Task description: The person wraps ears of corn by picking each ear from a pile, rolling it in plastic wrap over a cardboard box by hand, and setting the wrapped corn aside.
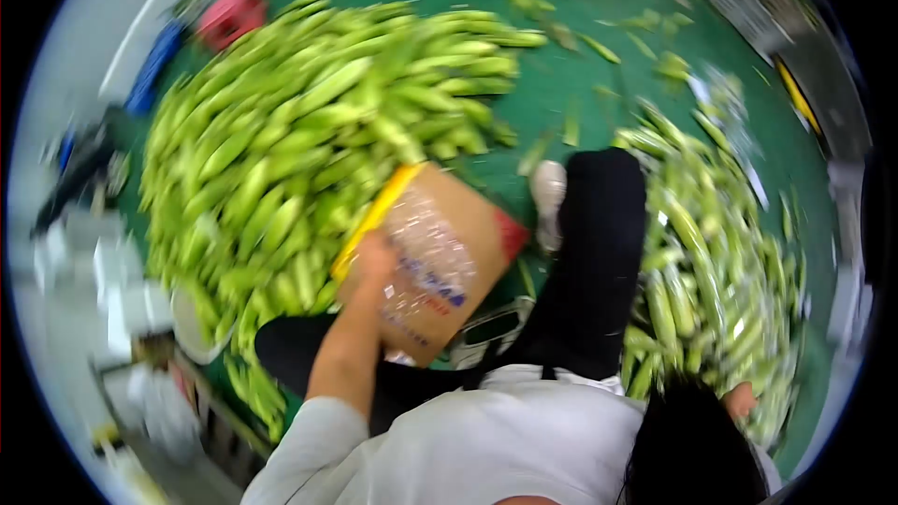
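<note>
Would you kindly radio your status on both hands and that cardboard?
Left hand on cardboard; right hand by plastic-wrapped produce, grip unclear; loose green pile crowding the cardboard.

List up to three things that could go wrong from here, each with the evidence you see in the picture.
The clear plastic lies on the cardboard by the left hand; it might slip off if the cardboard tips.
The loose green vegetables are heaped up, so some could roll.
The plastic-wrapped vegetables lie beside the dark-trousered leg, which might knock them.

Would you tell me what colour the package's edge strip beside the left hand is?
The edge strip is yellow, best in the head view.
</note>
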Demonstrator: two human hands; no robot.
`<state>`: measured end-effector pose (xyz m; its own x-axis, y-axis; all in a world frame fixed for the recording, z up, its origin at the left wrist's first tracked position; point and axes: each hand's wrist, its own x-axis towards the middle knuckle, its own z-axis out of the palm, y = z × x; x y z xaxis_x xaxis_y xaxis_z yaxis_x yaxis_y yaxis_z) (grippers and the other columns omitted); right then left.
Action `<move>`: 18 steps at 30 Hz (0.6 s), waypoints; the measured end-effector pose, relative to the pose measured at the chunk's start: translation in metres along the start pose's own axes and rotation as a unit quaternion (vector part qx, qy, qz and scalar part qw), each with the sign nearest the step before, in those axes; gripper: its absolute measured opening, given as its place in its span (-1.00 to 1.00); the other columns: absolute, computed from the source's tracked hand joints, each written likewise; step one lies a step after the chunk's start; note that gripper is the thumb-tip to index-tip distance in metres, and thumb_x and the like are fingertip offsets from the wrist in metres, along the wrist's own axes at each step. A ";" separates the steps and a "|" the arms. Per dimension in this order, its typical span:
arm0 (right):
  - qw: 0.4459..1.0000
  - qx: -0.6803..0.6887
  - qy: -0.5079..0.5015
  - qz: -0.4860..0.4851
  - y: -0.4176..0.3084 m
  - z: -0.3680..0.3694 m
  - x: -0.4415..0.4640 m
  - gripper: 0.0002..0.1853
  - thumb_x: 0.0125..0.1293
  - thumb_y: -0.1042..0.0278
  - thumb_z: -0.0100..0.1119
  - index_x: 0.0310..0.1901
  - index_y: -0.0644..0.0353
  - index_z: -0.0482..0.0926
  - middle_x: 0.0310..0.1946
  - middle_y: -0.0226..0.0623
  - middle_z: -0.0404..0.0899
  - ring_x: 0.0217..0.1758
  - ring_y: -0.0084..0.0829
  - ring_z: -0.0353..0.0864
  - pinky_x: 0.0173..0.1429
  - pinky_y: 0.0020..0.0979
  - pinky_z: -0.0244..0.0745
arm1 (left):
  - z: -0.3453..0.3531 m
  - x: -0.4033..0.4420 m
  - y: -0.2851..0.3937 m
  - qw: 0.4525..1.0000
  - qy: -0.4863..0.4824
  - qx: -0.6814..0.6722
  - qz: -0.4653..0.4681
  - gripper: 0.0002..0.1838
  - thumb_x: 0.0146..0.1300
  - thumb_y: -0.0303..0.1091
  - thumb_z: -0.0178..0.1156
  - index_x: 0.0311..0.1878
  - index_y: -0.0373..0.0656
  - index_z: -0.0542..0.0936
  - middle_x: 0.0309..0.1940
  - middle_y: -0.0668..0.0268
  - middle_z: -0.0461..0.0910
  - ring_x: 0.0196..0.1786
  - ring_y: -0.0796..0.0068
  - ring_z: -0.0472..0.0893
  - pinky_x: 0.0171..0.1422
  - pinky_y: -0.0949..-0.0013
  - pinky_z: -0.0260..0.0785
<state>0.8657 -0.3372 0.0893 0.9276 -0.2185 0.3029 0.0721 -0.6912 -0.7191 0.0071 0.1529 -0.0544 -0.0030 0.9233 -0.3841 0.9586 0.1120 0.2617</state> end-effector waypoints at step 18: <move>0.333 0.120 -0.687 -0.635 -0.478 0.145 -0.715 -0.49 0.19 0.22 0.38 0.19 0.15 0.62 -0.20 -0.16 0.66 -0.17 -0.30 0.66 -0.05 -0.29 0.58 | 0.060 -0.092 -0.049 0.968 0.186 -0.068 -0.154 -0.05 0.31 0.19 0.22 0.62 -0.01 0.09 0.60 -0.01 0.05 0.65 -0.04 0.00 0.67 -0.20 -0.26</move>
<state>0.2217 0.2496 0.1257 -0.6265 0.7794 0.0043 0.5998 0.4856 -0.6359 -0.0223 0.0406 -0.0848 -0.4091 0.9041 -0.1233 0.8497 0.4268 0.3095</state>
